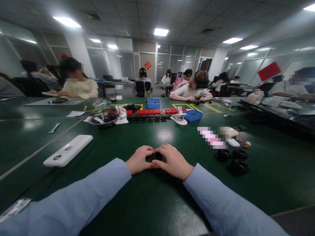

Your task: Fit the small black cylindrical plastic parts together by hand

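Observation:
In the middle of the green table [110,190], my left hand [140,160] and my right hand [174,161] close around a small dark round part [157,156]. Fingers and thumbs from both sides meet about it, and they cover much of it, so its exact kind is unclear. To the right lie three black knobbly toy tyres, among them a front tyre [238,167], a left tyre [223,154] and a back tyre [239,153]. Neither hand touches them.
A white oblong device [69,151] lies at left, near a wrench [54,128]. Further back are a metal bowl [103,124] of cables, red-black blocks [149,114], a white clamp [179,116] and a blue bin [193,115]. A white mouse [233,142] lies at right. Co-workers sit beyond.

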### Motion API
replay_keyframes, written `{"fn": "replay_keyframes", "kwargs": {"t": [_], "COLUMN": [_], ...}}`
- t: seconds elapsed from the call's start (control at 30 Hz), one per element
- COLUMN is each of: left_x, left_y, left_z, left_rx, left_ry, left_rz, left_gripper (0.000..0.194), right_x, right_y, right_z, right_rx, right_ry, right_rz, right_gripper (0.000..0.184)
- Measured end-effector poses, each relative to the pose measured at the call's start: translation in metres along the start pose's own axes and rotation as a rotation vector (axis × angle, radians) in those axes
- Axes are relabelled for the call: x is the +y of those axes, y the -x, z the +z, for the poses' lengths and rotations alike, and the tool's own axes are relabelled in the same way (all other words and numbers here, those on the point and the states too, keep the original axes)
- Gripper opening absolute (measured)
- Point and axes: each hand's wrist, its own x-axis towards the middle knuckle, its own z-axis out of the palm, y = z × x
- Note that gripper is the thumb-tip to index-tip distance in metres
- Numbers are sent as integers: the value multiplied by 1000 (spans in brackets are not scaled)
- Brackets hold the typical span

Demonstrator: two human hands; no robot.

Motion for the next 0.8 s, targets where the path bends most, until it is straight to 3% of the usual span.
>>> {"fn": "replay_keyframes", "kwargs": {"t": [0.33,0.53,0.8], "left_x": [2,0,2], "left_y": [0,1,1], "left_z": [0,0,0], "left_rx": [-1,-6,14], "left_ry": [-4,-1,-3], "left_rz": [19,10,9], "left_gripper": [33,46,36], "right_x": [4,4,2], "right_y": [0,0,1], "right_z": [5,4,0], "right_rx": [-6,-11,5], "right_ry": [-2,1,28], "right_rz": [16,14,3], "right_gripper": [24,26,24]}}
